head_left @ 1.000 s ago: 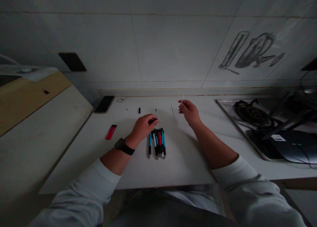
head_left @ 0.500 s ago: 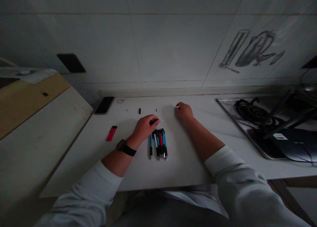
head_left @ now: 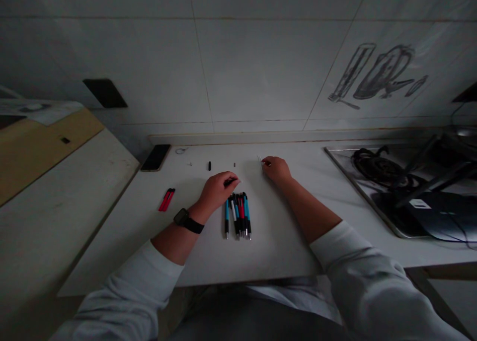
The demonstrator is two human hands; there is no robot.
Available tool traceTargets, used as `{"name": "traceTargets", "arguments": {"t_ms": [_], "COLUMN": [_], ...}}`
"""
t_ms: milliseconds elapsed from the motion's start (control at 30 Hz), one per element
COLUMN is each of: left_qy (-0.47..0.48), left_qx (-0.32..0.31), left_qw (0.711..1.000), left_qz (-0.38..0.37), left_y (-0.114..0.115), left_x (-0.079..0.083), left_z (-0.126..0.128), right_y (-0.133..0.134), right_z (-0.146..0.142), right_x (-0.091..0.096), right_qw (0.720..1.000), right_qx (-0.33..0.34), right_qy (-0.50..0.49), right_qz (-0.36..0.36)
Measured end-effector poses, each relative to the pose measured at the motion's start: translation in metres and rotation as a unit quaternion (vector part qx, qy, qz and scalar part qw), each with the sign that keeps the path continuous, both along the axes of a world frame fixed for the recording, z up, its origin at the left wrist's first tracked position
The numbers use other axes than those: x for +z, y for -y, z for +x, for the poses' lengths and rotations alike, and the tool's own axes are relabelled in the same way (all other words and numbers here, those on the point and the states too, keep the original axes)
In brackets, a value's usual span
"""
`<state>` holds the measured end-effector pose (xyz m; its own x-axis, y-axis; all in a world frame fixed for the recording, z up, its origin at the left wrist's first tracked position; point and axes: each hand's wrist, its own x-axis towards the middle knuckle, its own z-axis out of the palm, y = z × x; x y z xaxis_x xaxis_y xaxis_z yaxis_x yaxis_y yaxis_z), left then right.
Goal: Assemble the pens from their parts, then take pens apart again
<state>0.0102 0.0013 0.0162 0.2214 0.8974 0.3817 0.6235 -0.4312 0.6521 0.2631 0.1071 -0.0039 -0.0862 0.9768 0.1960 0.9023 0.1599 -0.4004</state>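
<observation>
My left hand (head_left: 219,187) is closed just above the pens, its fingers round a small dark piece, mostly hidden, that looks like part of a pen. Below it lies a row of click pens (head_left: 242,217) with blue, white and red barrels and black grips. My right hand (head_left: 276,169) rests on the counter further right, fingertips pinched at a thin pale stick (head_left: 260,158), whose kind I cannot make out. Between and beyond the hands lie a short black piece (head_left: 209,166), a tiny dark piece (head_left: 234,165) and a tiny pale bit (head_left: 191,164). Two red pen barrels (head_left: 166,200) lie left.
A phone (head_left: 156,158) lies at the back left of the white counter (head_left: 276,246), beside a thin ring (head_left: 181,151). To the right is a gas hob (head_left: 376,174) with dark items on it. A tiled wall (head_left: 257,73) closes off the back.
My right hand has shifted down slightly, its fingers curled in more, and the pale stick shows more clearly at the fingertips. My left hand stays nearly still.
</observation>
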Motion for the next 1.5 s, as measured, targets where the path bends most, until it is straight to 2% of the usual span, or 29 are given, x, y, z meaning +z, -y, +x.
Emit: {"name": "traceTargets", "arguments": {"t_ms": [433, 733, 833, 900, 967, 1033, 1100, 1300, 1500], "left_qy": [-0.003, 0.017, 0.028, 0.028, 0.025, 0.012, -0.01, -0.023, -0.016], "left_qx": [-0.005, 0.005, 0.016, 0.021, 0.019, 0.006, -0.012, -0.005, 0.021], "left_qw": [1.0, 1.0, 0.999, 0.999, 0.999, 1.0, 1.0, 0.998, 0.999], "left_qz": [-0.003, -0.011, -0.016, -0.018, -0.017, -0.004, 0.015, 0.05, 0.037], "left_y": [-0.002, -0.001, -0.002, -0.002, -0.001, -0.001, 0.0, 0.002, 0.002], "left_x": [-0.004, -0.002, -0.004, -0.005, -0.004, -0.002, 0.001, 0.005, 0.002], "left_z": [-0.002, -0.001, -0.001, 0.0, 0.0, 0.0, -0.001, -0.001, 0.0], "right_y": [0.002, 0.009, 0.019, 0.03, 0.045, 0.059, 0.07, 0.075, 0.076], "right_z": [0.0, 0.0, -0.003, -0.011, -0.023, -0.038, -0.05, -0.063, -0.061], "right_x": [-0.005, 0.004, 0.01, 0.013, 0.014, 0.015, 0.014, 0.015, 0.017], "right_qw": [0.998, 0.997, 0.994, 0.986, 0.968, 0.933, 0.899, 0.814, 0.784], "right_qx": [0.02, 0.016, 0.036, 0.075, 0.136, 0.198, 0.221, 0.195, 0.158], "right_qy": [-0.052, -0.071, -0.1, -0.144, -0.21, -0.282, -0.339, -0.486, -0.529], "right_qz": [0.017, 0.008, 0.03, 0.027, -0.019, -0.107, -0.165, -0.251, -0.284]}}
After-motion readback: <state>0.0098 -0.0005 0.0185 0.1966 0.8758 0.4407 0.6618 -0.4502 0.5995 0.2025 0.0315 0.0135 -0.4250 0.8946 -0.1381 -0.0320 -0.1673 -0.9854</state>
